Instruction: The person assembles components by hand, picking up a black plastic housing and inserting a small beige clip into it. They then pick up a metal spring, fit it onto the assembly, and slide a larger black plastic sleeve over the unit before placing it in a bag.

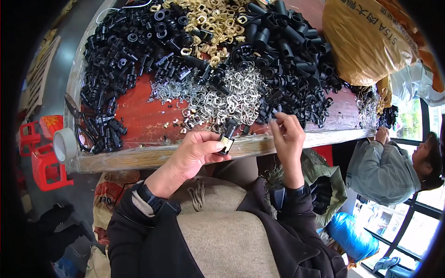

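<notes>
My left hand [197, 155] is closed on a small black plastic fitting with a gold-coloured piece [226, 142] on it, just above the table's front edge. The fitting's black stem points up and away from me. My right hand [288, 139] is raised to the right of it, apart from the fitting. Its thumb and forefinger are pinched together; whatever lies between them is too small to make out. Beyond both hands lies a heap of silvery metal clips [238, 97]. Small screws [174, 89] are spread at the heap's left side.
Black plastic parts [125, 51] cover the far left of the red table [139, 104]. Gold-coloured rings [211, 23] and black tubes [287, 39] are piled at the back. Pliers [74, 109] and a tape roll [65, 144] sit left. Another person [389, 167] sits at the right.
</notes>
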Demonstrator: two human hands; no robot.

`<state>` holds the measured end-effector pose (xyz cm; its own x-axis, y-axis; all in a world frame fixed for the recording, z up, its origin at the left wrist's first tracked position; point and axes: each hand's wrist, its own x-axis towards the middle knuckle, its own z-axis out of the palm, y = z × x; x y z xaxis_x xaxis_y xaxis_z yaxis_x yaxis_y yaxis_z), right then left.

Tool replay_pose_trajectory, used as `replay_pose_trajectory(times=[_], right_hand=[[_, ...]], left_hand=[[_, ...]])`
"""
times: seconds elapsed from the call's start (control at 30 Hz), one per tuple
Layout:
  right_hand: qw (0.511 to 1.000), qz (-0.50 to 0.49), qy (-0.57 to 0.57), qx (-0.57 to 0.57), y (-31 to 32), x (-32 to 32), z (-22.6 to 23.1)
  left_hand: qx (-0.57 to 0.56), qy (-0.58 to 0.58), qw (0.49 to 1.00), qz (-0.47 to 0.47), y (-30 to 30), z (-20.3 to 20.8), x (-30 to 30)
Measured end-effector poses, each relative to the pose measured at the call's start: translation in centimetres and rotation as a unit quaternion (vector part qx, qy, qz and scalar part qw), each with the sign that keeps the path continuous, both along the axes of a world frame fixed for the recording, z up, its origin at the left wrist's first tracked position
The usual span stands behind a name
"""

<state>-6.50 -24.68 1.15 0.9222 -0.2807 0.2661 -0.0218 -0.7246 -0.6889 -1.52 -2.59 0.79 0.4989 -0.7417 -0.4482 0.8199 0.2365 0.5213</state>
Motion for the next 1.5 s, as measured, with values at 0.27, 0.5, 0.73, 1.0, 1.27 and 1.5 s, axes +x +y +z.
replay_pose_trajectory(times=[0.27, 0.5, 0.73, 1.0, 1.27, 1.5], right_hand=[[0.974, -0.028, -0.031, -0.222, -3.6, 1.4, -3.1], [0.925, 0.02, 0.032, 0.377, -1.4, 0.5, -0.9], [0.881, 0.182, 0.104, 0.425, 2.7, -1.6, 2.0], [0.967, 0.134, -0.038, 0.212, 6.6, -2.0, 1.2], [0.972, 0.141, -0.187, 0.011, 6.8, -2.9, -0.1], [0.963, 0.162, -0.213, -0.034, 4.9, -2.4, -0.7]], left_hand=[[-0.018, 0.013, 1.0, 0.005, -0.8, -0.5, 0.2], [0.0, -0.005, 0.999, 0.049, -0.7, 0.1, -0.5], [0.004, -0.048, 0.998, 0.036, -1.1, 1.3, -0.9], [0.007, -0.052, 0.999, 0.005, -0.2, 0.8, -1.5], [-0.005, -0.037, 0.998, -0.047, -0.2, 0.8, -1.9], [0.015, -0.069, 0.996, -0.05, -1.0, 1.0, -1.1]])
